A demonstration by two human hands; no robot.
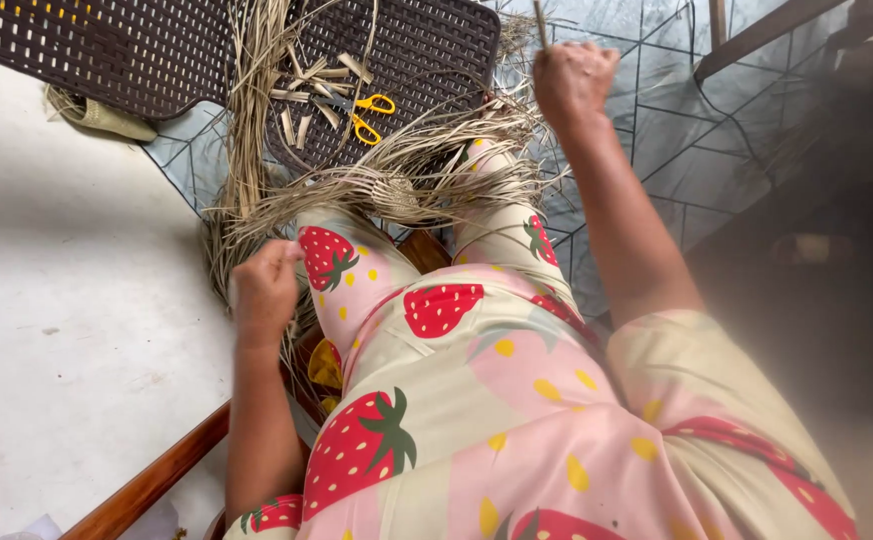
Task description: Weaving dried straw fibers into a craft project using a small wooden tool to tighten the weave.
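I look down at my lap in strawberry-print clothes. A small woven piece (394, 190) of dry straw rests near my knees, with long loose strands (257, 200) fanning out left and right. My left hand (265, 288) is closed on a bunch of strands beside my left thigh. My right hand (572, 78) is raised at the upper right, fist closed around a thin straw strip (540, 20) that sticks up out of it.
Yellow-handled scissors (367, 115) and cut straw bits (302, 100) lie on a dark perforated plastic chair seat (417, 50) ahead. Another dark perforated surface (107, 50) is at upper left. A wooden rail (147, 485) runs at lower left over pale floor.
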